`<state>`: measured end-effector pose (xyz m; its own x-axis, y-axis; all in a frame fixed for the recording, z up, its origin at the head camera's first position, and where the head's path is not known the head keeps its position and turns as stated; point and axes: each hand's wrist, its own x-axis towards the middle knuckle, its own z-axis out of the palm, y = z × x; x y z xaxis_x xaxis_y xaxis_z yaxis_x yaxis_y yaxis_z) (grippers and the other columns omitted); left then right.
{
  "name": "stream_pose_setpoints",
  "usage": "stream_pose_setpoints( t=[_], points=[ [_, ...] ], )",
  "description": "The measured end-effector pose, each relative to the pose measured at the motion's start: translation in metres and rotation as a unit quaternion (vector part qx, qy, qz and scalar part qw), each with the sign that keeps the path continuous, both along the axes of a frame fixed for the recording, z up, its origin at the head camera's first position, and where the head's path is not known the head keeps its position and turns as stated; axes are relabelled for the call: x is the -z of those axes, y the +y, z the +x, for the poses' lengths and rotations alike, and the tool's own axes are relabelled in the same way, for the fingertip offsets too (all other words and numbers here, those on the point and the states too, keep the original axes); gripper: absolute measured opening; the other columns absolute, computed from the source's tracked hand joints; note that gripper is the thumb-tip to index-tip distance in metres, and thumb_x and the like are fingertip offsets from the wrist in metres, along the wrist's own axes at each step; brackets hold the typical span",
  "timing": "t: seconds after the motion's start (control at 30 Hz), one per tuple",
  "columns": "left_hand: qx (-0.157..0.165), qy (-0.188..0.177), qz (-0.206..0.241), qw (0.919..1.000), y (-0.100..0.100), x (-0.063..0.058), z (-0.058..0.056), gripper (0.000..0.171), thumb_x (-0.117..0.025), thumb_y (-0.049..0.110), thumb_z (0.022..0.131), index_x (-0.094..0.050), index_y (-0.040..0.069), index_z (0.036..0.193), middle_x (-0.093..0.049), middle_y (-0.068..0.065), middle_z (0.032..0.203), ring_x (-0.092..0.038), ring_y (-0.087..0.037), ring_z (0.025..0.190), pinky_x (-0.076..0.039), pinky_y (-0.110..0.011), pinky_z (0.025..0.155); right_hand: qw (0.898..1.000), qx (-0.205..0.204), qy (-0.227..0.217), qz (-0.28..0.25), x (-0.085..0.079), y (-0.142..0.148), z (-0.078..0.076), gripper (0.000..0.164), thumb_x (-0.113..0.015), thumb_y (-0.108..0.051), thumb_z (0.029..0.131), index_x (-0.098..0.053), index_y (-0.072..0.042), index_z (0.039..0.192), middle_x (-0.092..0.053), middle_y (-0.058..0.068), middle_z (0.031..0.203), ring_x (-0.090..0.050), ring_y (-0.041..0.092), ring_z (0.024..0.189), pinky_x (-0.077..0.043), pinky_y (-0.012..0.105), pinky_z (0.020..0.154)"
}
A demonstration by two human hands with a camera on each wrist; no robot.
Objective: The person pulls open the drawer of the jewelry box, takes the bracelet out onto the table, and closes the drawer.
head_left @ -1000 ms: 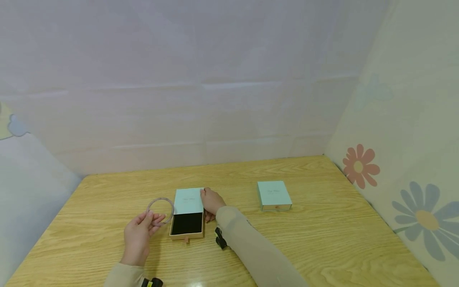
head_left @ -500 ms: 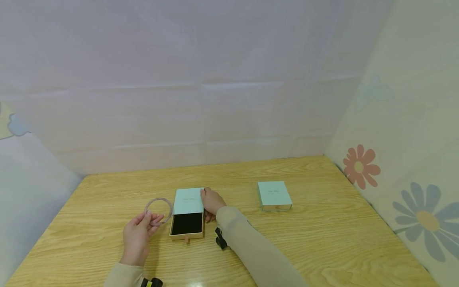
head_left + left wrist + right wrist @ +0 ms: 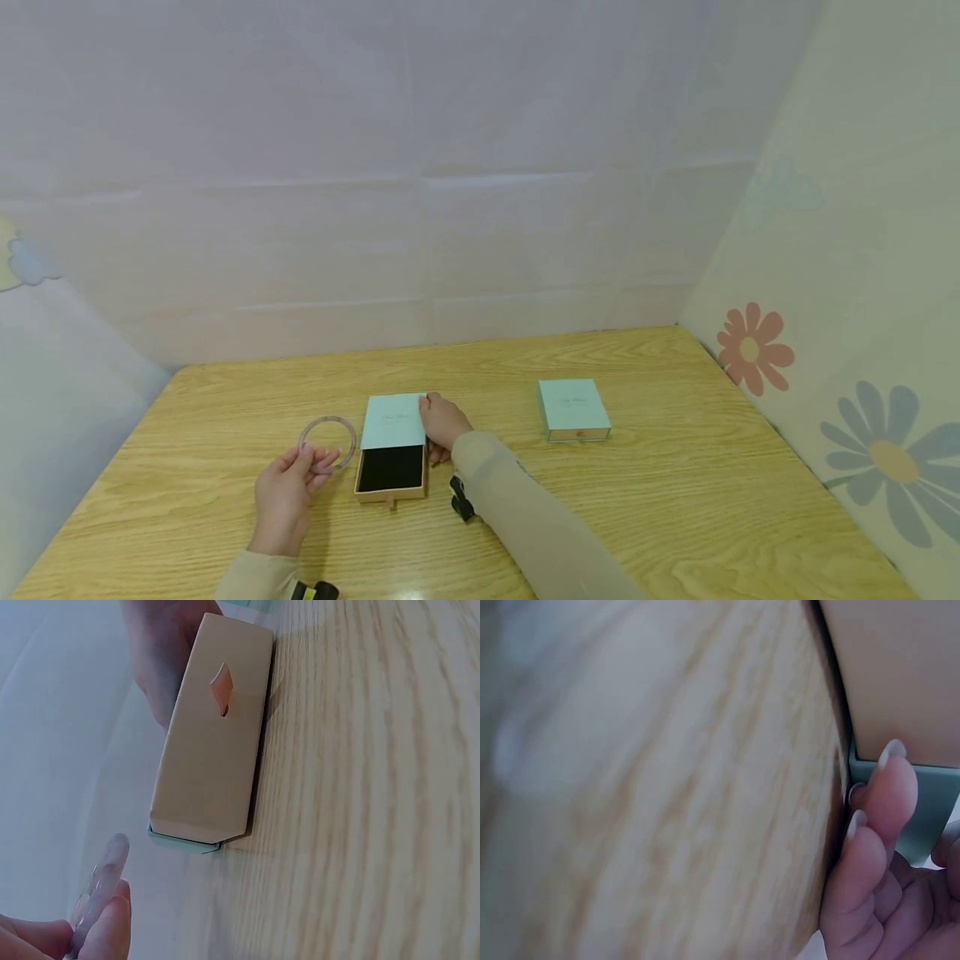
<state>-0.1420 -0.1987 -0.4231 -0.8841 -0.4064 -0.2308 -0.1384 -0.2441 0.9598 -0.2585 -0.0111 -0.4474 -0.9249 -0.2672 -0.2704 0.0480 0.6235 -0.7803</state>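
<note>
A pale purple bangle (image 3: 327, 419) stands raised between the thumb and fingers of my left hand (image 3: 281, 504), which pinches its lower edge. In the left wrist view the bangle (image 3: 101, 889) appears edge-on and translucent. Just right of it, a mint-green jewelry box (image 3: 393, 421) lies on the table with its drawer (image 3: 390, 493) pulled out toward me. Black padding lines the drawer, and a small tan ribbon tab (image 3: 222, 688) hangs from its front. My right hand (image 3: 446, 423) grips the box's right side, thumb near the top edge, fingers (image 3: 889, 795) against the side wall.
A second mint-green box (image 3: 574, 408), its drawer pushed in, sits farther right on the wooden table (image 3: 675, 500). A pale curtain-like backdrop (image 3: 420, 208) rises behind the table, and a flower-printed panel (image 3: 825, 333) stands at the right.
My left hand has drifted slightly left with the bangle, widening the distance to the box. The right hand and both boxes keep their places.
</note>
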Motion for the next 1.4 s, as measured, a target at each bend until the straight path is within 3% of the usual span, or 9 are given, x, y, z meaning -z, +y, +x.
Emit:
stream_pose_setpoints(
  t=[0.53, 0.83, 1.03, 1.4],
  points=[
    [-0.005, -0.01, -0.004, 0.9999, -0.0029, 0.0034, 0.0001, 0.027, -0.039, 0.01, 0.105, -0.044, -0.011, 0.122, -0.064, 0.007, 0.076, -0.068, -0.002, 0.076, -0.054, -0.017, 0.075, 1.0, -0.005, -0.013, -0.01, -0.0041, 0.0009, 0.0022, 0.052, -0.028, -0.034, 0.109, -0.028, -0.006, 0.152, -0.048, 0.009, 0.046, -0.046, 0.019, 0.033, -0.04, 0.029, 0.032],
    [0.008, -0.019, 0.005, 0.9998, -0.0053, 0.0033, -0.0013, 0.028, -0.04, 0.011, 0.105, -0.044, -0.01, 0.124, -0.064, 0.006, 0.078, -0.068, -0.002, 0.076, -0.054, -0.018, 0.075, 1.0, -0.008, -0.012, -0.01, -0.0046, 0.0017, 0.0026, 0.052, -0.027, -0.034, 0.109, -0.028, -0.006, 0.152, -0.048, 0.009, 0.047, -0.046, 0.018, 0.033, -0.041, 0.029, 0.033],
    [0.007, -0.024, 0.001, 0.9997, -0.0057, 0.0042, -0.0013, 0.034, -0.04, 0.01, 0.105, -0.039, -0.014, 0.129, -0.064, 0.006, 0.079, -0.068, -0.002, 0.075, -0.054, -0.018, 0.076, 1.0, -0.007, -0.004, -0.008, -0.0006, 0.0008, 0.0012, 0.051, -0.027, -0.034, 0.109, -0.032, -0.006, 0.15, -0.049, 0.01, 0.048, -0.046, 0.018, 0.033, -0.039, 0.028, 0.032],
    [0.007, -0.026, -0.006, 0.9996, -0.0063, 0.0049, -0.0018, 0.031, -0.041, 0.01, 0.105, -0.043, -0.013, 0.126, -0.064, 0.006, 0.078, -0.068, -0.002, 0.074, -0.054, -0.019, 0.074, 1.0, -0.001, -0.002, -0.01, 0.0022, 0.0007, -0.0007, 0.05, -0.028, -0.034, 0.109, -0.033, -0.005, 0.15, -0.049, 0.01, 0.047, -0.046, 0.018, 0.032, -0.039, 0.028, 0.031]
  ],
)
